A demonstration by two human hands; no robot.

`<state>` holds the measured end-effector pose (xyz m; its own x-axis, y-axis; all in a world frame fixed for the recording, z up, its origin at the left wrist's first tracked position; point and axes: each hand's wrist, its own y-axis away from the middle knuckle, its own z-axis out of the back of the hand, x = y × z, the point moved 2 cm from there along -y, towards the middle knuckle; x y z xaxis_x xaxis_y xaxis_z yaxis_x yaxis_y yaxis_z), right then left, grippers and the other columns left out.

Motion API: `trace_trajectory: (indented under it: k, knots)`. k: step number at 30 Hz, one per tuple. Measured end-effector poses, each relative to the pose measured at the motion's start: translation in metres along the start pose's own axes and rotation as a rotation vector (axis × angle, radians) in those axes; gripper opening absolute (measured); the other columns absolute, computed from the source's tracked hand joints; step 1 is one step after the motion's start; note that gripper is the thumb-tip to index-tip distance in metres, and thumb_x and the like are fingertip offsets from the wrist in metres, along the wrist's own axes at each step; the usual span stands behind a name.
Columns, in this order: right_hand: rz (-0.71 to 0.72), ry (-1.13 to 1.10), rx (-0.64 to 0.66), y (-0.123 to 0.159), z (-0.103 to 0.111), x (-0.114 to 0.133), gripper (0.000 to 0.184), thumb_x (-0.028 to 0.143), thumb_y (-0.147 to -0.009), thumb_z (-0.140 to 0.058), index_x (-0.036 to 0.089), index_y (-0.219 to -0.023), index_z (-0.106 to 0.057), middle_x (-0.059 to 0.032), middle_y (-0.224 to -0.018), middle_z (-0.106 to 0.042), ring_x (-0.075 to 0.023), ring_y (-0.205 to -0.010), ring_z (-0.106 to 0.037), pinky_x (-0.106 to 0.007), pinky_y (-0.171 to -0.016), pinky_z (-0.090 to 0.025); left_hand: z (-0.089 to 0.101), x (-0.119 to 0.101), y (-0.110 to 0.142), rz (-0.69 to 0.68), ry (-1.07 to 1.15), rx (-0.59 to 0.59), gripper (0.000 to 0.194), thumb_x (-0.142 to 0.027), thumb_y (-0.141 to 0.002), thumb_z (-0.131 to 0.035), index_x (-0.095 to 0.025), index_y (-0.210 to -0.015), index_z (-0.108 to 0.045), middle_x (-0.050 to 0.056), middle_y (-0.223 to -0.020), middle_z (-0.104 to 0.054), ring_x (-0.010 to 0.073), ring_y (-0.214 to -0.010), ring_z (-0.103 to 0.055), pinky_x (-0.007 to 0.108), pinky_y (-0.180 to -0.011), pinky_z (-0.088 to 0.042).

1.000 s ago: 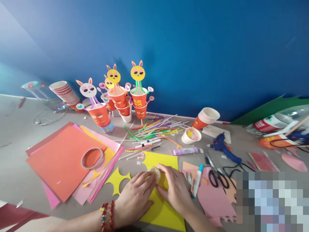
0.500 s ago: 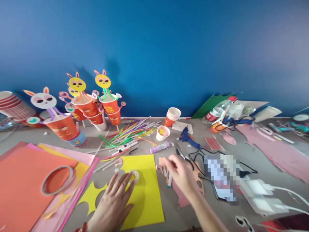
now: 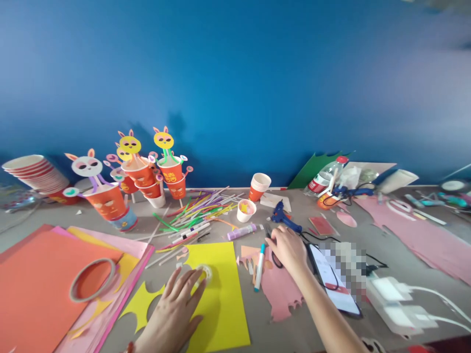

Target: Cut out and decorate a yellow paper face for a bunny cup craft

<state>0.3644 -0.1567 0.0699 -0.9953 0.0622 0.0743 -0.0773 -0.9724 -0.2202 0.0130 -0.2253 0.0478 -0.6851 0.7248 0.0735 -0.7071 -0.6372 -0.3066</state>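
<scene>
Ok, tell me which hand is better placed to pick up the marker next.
The right hand, I'd judge: it is close beside the marker, while the left hand lies over the white ring on the yellow sheet.

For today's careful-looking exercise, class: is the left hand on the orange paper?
No, the left hand lies partly over the yellow sheet, at the small white ring.

From close above the table [image 3: 279, 336], the head camera faces forward and down, toward the blue wall [image 3: 235, 98].
</scene>
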Motion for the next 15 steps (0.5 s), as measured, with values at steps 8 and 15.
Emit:
trace_trajectory:
  k: [8, 15]
  knots:
    - [-0.132, -0.257, -0.156, -0.003, -0.011, -0.010, 0.022, 0.036, -0.086, -0.060, 0.023, -0.068, -0.058, -0.0032, -0.066, -0.068, -0.0201, -0.059, -0.064, -0.027, -0.050, -0.037, 0.000, 0.001, 0.000, 0.033, 0.023, 0.057, 0.068, -0.023, -0.078, -0.068, -0.029, -0.142, -0.045, 0.005, -0.145, -0.052, 0.0298, -0.129, -0.048, 0.051, -0.111, -0.037]
    - [-0.260, -0.954, -0.583, -0.012, 0.018, -0.024, 0.037, 0.050, -0.087, -0.063, 0.019, -0.106, -0.053, -0.0054, -0.077, -0.072, -0.0215, -0.068, -0.071, -0.032, -0.064, -0.053, 0.006, -0.004, -0.003, 0.089, 0.147, 0.221, 0.070, -0.023, -0.081, -0.067, -0.026, -0.145, -0.040, 0.005, -0.150, -0.047, 0.0296, -0.133, -0.045, 0.056, -0.117, -0.030]
